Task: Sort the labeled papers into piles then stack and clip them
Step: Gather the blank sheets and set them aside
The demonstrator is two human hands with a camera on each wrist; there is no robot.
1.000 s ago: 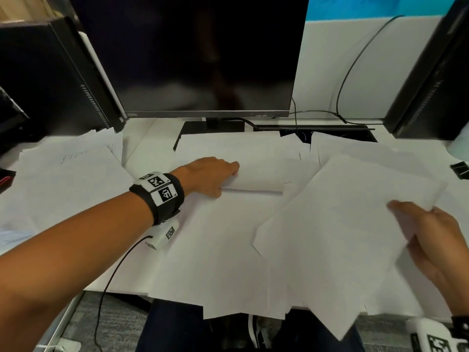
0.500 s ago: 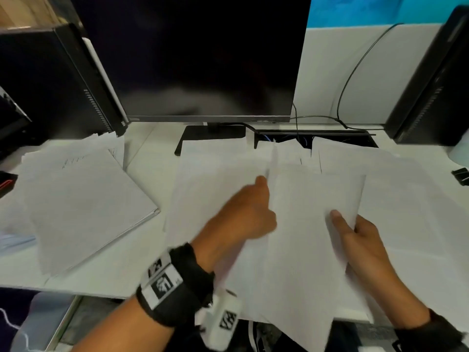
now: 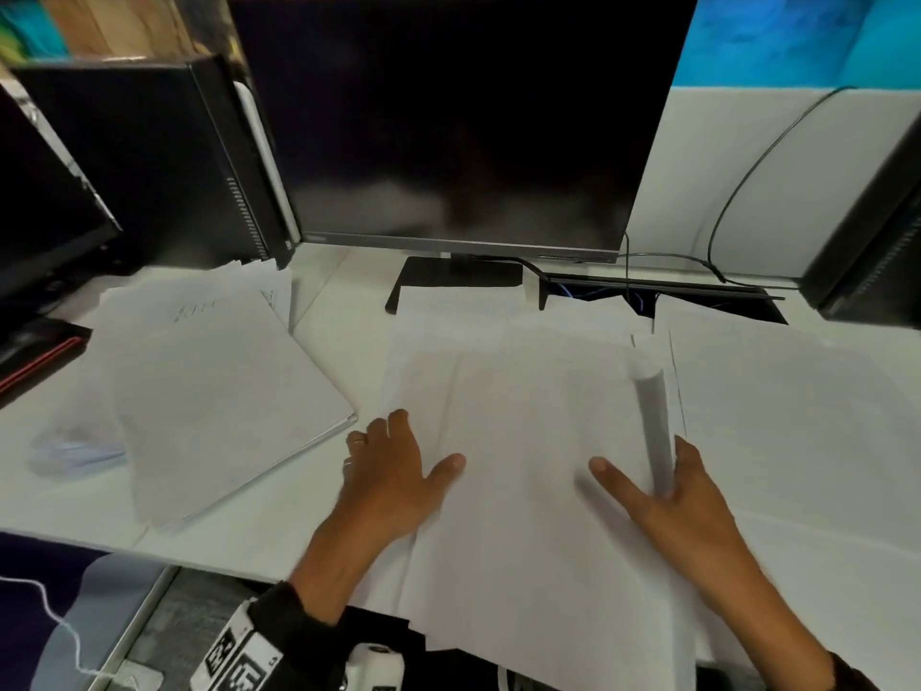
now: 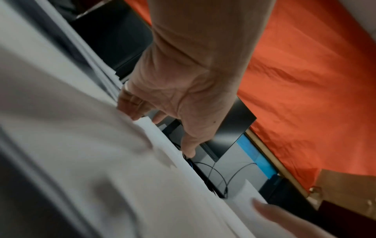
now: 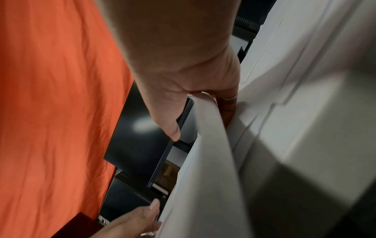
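White sheets lie in three groups on the desk: a left pile [image 3: 209, 391], a middle pile [image 3: 538, 441] and a right spread [image 3: 797, 416]. My left hand [image 3: 413, 441] rests flat with spread fingers on the middle pile's left edge; the left wrist view shows its fingers [image 4: 132, 111] touching that edge. My right hand [image 3: 643, 471] pinches the top sheet's curled right edge [image 3: 655, 421], thumb on top, fingers underneath. In the right wrist view the sheet [image 5: 209, 136] bends up between thumb and fingers. Any labels on the papers are too faint to read.
A dark monitor [image 3: 458, 117] stands behind the papers on its base [image 3: 448, 276]. Black computer cases stand at the left [image 3: 149, 157] and right [image 3: 872, 231]. Cables [image 3: 648, 286] run behind the papers. A black object with a red edge [image 3: 35, 356] lies far left. The middle pile overhangs the desk's front edge.
The sheet my right hand held up at the right has come down onto the middle pile. My left hand has pulled back from the far papers to the pile's left edge.
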